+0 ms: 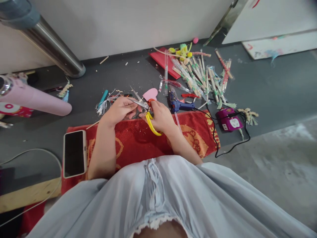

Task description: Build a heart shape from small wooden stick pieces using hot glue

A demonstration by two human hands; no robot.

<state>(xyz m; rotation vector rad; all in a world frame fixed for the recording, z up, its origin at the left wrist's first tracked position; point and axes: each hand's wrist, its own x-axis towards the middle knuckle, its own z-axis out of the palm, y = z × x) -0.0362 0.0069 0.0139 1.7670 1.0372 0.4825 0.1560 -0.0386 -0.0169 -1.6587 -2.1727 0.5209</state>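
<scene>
My right hand [162, 117] grips yellow-handled scissors [151, 125], whose metal blades point left toward my left hand [120, 109]. My left hand is curled with its fingers closed near the blade tips; what it pinches is too small to make out. A pink heart-shaped piece [150, 94] lies just beyond both hands. Both hands hover over a red patterned towel [133, 140] spread on the dark grey floor.
A blue glue gun [178, 105] lies right of my hands, its black cord running to a purple power strip [229, 120]. Several wrapped sticks [198, 77] are heaped farther back. A phone [74, 153] rests at left, near a pink roll [37, 100].
</scene>
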